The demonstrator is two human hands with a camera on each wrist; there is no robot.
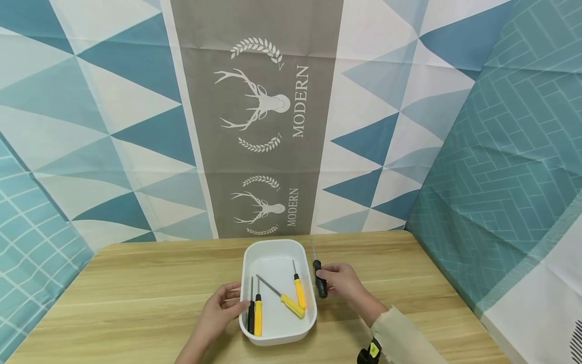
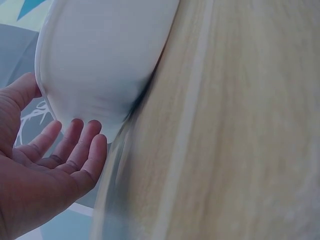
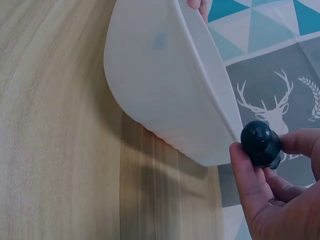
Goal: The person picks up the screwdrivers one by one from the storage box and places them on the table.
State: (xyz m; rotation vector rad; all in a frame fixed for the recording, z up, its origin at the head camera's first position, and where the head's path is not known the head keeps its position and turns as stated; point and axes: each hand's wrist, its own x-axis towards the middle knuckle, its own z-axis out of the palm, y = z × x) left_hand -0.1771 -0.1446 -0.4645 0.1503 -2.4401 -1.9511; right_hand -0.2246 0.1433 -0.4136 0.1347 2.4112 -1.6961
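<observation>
A white rectangular tray [image 1: 278, 337] stands on the wooden table with several screwdrivers inside. At its left side lie a black-handled screwdriver [image 1: 251, 317] and a yellow one with a black collar [image 1: 258, 316]. A yellow-handled screwdriver [image 1: 292, 305] slants across the middle; another yellow one [image 1: 299, 292] lies by the right wall. My left hand [image 1: 221, 312] holds the tray's left edge, thumb at the rim and fingers along the outer wall [image 2: 100, 75]. Just right of the tray, my right hand [image 1: 341, 281] grips a black screwdriver [image 1: 320, 284] by its handle, shaft pointing away; the right wrist view shows the handle's end [image 3: 260, 142].
The wood-grain table [image 1: 159, 298] extends to both sides of the tray. Behind it hangs a patterned cloth [image 1: 254, 151] with deer heads and triangles. Near the right sleeve [image 1: 404, 336], a black object with a yellow label [image 1: 370, 352] shows at the bottom edge.
</observation>
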